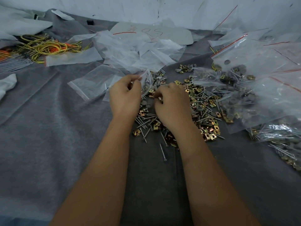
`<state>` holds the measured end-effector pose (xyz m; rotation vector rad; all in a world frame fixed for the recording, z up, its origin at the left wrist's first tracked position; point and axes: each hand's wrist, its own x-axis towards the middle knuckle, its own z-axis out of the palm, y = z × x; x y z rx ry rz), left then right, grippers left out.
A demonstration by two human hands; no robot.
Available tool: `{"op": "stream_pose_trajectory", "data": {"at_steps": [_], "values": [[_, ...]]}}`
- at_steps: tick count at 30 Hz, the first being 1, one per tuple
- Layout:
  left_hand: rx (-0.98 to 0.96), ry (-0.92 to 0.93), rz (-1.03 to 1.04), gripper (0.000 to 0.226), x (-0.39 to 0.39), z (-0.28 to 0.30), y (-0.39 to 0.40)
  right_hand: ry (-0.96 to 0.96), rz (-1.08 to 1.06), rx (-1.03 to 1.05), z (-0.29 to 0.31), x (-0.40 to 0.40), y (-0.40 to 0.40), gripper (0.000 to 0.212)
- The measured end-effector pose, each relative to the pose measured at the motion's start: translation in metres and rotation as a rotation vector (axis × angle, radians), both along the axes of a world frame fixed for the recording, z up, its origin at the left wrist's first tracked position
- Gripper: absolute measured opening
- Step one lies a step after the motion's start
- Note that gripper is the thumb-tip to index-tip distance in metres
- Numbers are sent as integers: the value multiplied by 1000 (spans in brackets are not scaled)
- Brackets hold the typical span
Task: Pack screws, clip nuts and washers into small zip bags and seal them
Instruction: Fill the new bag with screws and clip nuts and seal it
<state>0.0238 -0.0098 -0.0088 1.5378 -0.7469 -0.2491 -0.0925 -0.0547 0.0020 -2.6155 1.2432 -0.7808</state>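
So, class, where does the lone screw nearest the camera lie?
In the head view, the lone screw lies on the grey cloth between the two forearms, just below the hardware pile.

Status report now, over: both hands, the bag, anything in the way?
Left hand pinches small zip bag, mouth open. Right hand curled over loose hardware pile, picking. Nothing blocking.
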Motion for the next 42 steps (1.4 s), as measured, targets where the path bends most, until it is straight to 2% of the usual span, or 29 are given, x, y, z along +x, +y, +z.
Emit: {"op": "stream_pose_trajectory", "data": {"at_steps": [3,5,7,10,12,15,18,22,25,27,28,31,36,42], "values": [[27,-18,-12,25,-2,1,1,-423,-12,112,7,-2,1,4],[42,-43,-36,22,-4,2,2,-708,20,282,13,-2,2,11],[53,-61,-72,21,-5,2,3,-823,59,360,17,-2,4,13],[53,-75,-99,21,-6,4,3,-695,62,310,13,0,3,8],[7,-40,-98,22,-6,5,4,-557,35,239,9,1,2,19],[-83,45,-42,25,-5,6,3,-574,39,213,7,2,1,30],[-173,167,94,24,0,8,1,-542,34,181,7,1,1,20],[-302,310,206,24,4,12,0,-259,141,184,6,2,3,20],[-337,351,231,26,8,11,0,-158,288,250,8,2,10,18],[-335,357,219,26,9,9,-1,-80,390,305,10,3,14,10],[-331,358,212,25,9,9,-1,2,423,310,12,3,15,12],[-319,363,185,24,8,7,-1,248,397,319,14,4,15,35],[-258,347,140,27,6,8,-2,168,286,235,13,3,13,14],[-176,275,77,24,4,7,-2,107,253,149,7,4,9,11]]}}
